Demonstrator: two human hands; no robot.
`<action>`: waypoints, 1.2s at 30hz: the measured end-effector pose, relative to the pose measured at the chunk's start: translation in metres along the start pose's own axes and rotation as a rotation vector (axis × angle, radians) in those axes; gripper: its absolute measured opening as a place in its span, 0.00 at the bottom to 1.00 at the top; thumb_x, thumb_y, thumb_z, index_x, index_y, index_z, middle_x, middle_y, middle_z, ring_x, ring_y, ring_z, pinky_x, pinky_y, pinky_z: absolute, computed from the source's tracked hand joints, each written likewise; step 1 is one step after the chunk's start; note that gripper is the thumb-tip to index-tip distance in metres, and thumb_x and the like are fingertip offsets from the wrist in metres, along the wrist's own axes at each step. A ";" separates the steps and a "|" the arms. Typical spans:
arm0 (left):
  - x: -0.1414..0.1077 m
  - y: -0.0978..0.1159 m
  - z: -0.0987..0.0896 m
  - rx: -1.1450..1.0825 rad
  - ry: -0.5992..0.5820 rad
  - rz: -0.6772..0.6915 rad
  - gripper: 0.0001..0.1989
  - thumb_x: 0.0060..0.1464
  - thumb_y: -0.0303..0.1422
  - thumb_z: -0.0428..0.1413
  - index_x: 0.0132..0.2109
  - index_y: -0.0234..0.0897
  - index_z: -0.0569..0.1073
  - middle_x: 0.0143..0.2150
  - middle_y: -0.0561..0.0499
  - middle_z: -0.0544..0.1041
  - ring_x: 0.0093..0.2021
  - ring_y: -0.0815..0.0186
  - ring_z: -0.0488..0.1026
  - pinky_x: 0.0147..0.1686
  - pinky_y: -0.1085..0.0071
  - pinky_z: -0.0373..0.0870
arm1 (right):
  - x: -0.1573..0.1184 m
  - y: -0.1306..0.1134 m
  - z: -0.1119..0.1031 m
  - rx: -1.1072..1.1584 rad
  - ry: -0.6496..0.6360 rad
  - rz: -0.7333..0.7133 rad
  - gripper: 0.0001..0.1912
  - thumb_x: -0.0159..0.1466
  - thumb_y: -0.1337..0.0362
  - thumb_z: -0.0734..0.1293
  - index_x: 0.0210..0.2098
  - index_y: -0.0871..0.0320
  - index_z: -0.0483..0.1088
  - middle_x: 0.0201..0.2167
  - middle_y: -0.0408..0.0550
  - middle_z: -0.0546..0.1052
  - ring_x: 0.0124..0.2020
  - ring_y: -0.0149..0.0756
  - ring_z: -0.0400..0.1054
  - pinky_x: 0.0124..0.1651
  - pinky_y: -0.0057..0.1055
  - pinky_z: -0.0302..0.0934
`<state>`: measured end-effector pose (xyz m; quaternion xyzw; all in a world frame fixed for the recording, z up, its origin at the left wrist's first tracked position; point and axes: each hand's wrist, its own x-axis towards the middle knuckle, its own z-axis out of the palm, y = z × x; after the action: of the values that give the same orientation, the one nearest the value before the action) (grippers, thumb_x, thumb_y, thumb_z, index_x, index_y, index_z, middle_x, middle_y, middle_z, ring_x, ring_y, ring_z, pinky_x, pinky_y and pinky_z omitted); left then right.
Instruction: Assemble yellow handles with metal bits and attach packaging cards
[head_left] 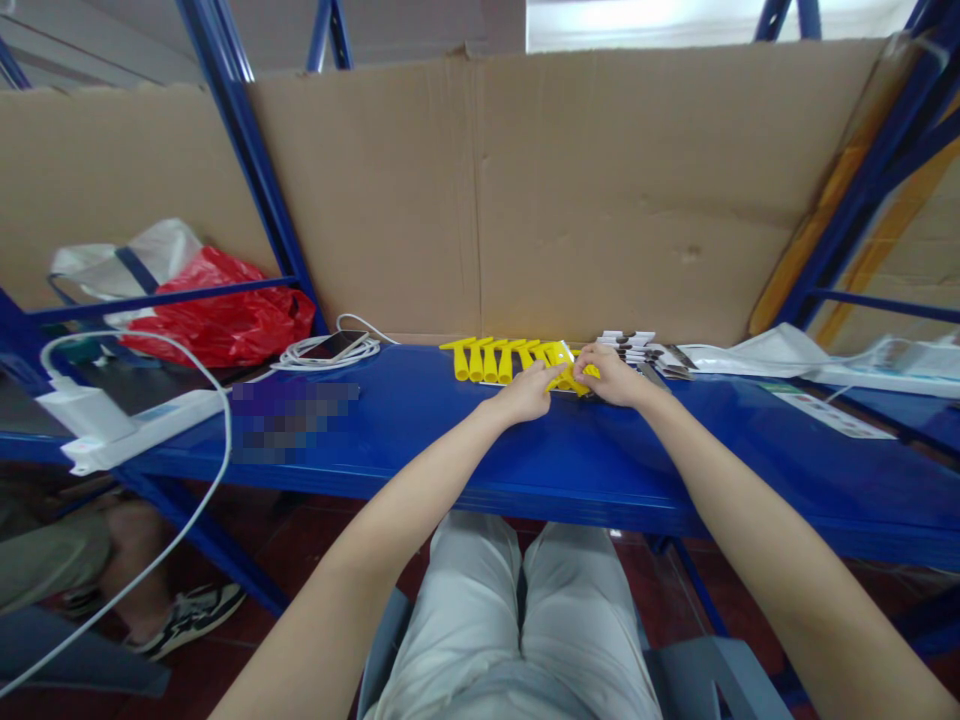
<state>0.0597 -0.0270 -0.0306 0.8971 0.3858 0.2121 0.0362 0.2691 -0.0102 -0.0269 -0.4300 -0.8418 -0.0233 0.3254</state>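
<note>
Yellow plastic scrapers (484, 362), small and T-shaped with tapered handles, stand in a row on the blue tabletop (420, 415) against the cardboard. At the row's right end, my left hand (525, 393) has its index finger and thumb closed at a yellow scraper (556, 380). My right hand (613, 376) is beside it, fingers curled in a pinch at the same end of the row. The fingers partly hide the yellow pieces between them. Just behind my right hand lies a pile of black-and-white small pieces (634, 345), too small to name.
A coiled white cable (326, 352) with a phone, a white power strip (157, 428) and a red plastic bag (225, 310) are to the left. White plastic packaging (750, 358) and a printed sheet (832, 412) lie right. Blue posts flank the cardboard wall (585, 190). Another person's leg shows lower left.
</note>
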 end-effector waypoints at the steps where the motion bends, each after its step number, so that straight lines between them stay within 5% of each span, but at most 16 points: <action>1: 0.000 0.000 0.000 -0.001 0.003 0.004 0.32 0.55 0.19 0.48 0.67 0.36 0.63 0.52 0.42 0.72 0.54 0.58 0.71 0.57 0.60 0.67 | 0.000 -0.001 0.000 -0.027 -0.005 -0.009 0.05 0.59 0.68 0.64 0.28 0.55 0.71 0.39 0.53 0.71 0.47 0.45 0.66 0.56 0.45 0.58; 11: 0.000 0.000 0.000 0.031 -0.017 0.018 0.32 0.56 0.19 0.47 0.68 0.35 0.61 0.52 0.42 0.71 0.54 0.58 0.71 0.57 0.61 0.67 | 0.000 -0.016 -0.004 -0.254 -0.090 -0.062 0.07 0.62 0.69 0.61 0.33 0.56 0.72 0.43 0.57 0.71 0.48 0.48 0.63 0.48 0.42 0.59; 18: 0.000 -0.001 -0.003 0.027 -0.009 0.039 0.32 0.56 0.18 0.46 0.67 0.37 0.62 0.49 0.44 0.72 0.52 0.59 0.71 0.56 0.59 0.67 | 0.000 -0.007 -0.003 -0.124 -0.026 -0.083 0.05 0.60 0.69 0.62 0.35 0.55 0.69 0.42 0.53 0.71 0.47 0.45 0.64 0.52 0.44 0.59; 30: 0.001 -0.001 -0.005 -0.026 0.019 0.006 0.32 0.56 0.21 0.49 0.68 0.34 0.62 0.55 0.41 0.71 0.57 0.56 0.70 0.60 0.58 0.64 | 0.002 -0.001 0.002 0.214 0.126 0.228 0.08 0.57 0.67 0.66 0.37 0.56 0.65 0.42 0.52 0.74 0.47 0.41 0.69 0.55 0.43 0.62; 36: 0.004 -0.007 -0.004 -0.040 0.076 -0.001 0.31 0.57 0.22 0.48 0.68 0.35 0.61 0.57 0.41 0.71 0.59 0.56 0.68 0.61 0.57 0.64 | 0.000 -0.011 0.002 0.436 0.065 0.382 0.10 0.60 0.68 0.65 0.42 0.56 0.66 0.29 0.43 0.74 0.29 0.32 0.68 0.38 0.32 0.66</action>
<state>0.0557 -0.0199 -0.0272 0.8875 0.3829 0.2535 0.0395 0.2600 -0.0159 -0.0256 -0.4996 -0.7200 0.2060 0.4354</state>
